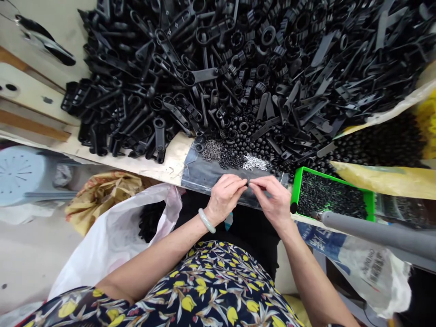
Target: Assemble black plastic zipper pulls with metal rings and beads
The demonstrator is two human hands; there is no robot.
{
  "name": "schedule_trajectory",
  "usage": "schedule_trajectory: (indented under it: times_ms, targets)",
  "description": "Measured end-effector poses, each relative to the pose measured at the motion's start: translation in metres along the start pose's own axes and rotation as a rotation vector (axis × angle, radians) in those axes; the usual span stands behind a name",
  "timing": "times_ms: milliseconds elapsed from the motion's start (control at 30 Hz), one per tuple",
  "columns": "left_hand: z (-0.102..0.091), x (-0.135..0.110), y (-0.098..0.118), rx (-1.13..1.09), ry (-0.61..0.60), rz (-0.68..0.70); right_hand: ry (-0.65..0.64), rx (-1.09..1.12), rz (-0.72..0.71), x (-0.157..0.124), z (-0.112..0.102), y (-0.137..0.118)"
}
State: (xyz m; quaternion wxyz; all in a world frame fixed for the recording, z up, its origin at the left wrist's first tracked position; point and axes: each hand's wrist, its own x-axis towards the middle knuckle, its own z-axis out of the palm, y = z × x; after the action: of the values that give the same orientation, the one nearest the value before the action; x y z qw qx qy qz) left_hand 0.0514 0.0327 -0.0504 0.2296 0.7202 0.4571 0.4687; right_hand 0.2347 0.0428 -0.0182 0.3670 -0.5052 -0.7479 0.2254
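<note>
My left hand (224,196), with a pale bangle (207,221) on its wrist, is closed in a pinch on a tiny black part (247,185). Fingertip to fingertip with it, my right hand (273,199) is pinched too; whatever lies between its fingers is too small to make out. Both hands are over the front edge of a dark mat (200,170). Just beyond them lie a pile of small silver pins (255,162), a heap of tiny grey-brown pieces (213,151) and many small black round pieces (241,145).
Black plastic handle-like parts (200,76) and ring parts (268,35) are heaped across the table. On the right is a green tray (298,186) of small black pieces, with a grey tube (374,236) before it. An open white bag (102,240) stands at lower left beside a stool (20,172).
</note>
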Motion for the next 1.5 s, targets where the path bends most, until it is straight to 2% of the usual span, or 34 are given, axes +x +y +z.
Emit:
schedule_trajectory:
  times_ms: [267, 367, 433, 500, 600, 667, 733, 767, 800, 867, 967, 1067, 1200, 1367, 1500]
  targets:
    - [-0.002, 0.002, 0.000, -0.024, 0.008, 0.027, 0.021, -0.177, -0.193, -0.006, 0.011, 0.010]
    - [-0.001, 0.002, 0.000, -0.021, 0.005, 0.034, -0.018, -0.220, -0.336, -0.006, 0.005, 0.009]
    - [-0.001, 0.002, 0.000, -0.012, 0.005, 0.035, -0.051, -0.236, -0.376, -0.019, -0.005, 0.000]
    - [0.000, 0.002, -0.001, -0.001, 0.005, 0.035, -0.060, -0.261, -0.326, -0.047, -0.021, -0.014]
    - [0.001, 0.002, -0.001, 0.001, 0.007, 0.033, 0.011, -0.248, -0.151, -0.108, -0.051, -0.028]
    - [0.002, 0.001, -0.001, -0.004, 0.014, 0.031, 0.181, -0.164, 0.041, -0.142, -0.071, -0.026]
    - [0.002, 0.001, -0.001, -0.007, 0.021, 0.026, 0.513, -0.034, 0.286, -0.153, -0.089, -0.015]
    - [0.002, 0.001, 0.000, -0.003, 0.022, 0.020, 0.595, 0.090, 0.344, -0.149, -0.096, -0.010]
    - [0.002, 0.000, 0.000, 0.004, 0.022, 0.012, 0.624, 0.210, 0.361, -0.140, -0.101, -0.006]
    - [0.002, 0.000, 0.002, 0.017, 0.015, -0.012, 0.613, 0.391, 0.351, -0.109, -0.107, -0.003]
    - [0.001, 0.001, 0.004, 0.011, 0.005, -0.037, 0.510, 0.477, 0.259, -0.057, -0.102, -0.014]
    - [0.000, 0.002, 0.004, -0.011, 0.002, -0.037, 0.409, 0.572, 0.147, -0.019, -0.083, -0.027]
    - [0.000, 0.002, 0.005, -0.018, 0.016, -0.062, 0.394, 0.652, 0.077, 0.014, -0.043, -0.037]
    - [0.000, 0.003, 0.007, -0.061, 0.040, -0.059, 0.417, 0.730, 0.015, 0.042, -0.001, -0.045]
    - [0.000, 0.003, 0.006, -0.085, 0.068, -0.052, 0.404, 0.855, -0.034, 0.052, 0.015, -0.049]
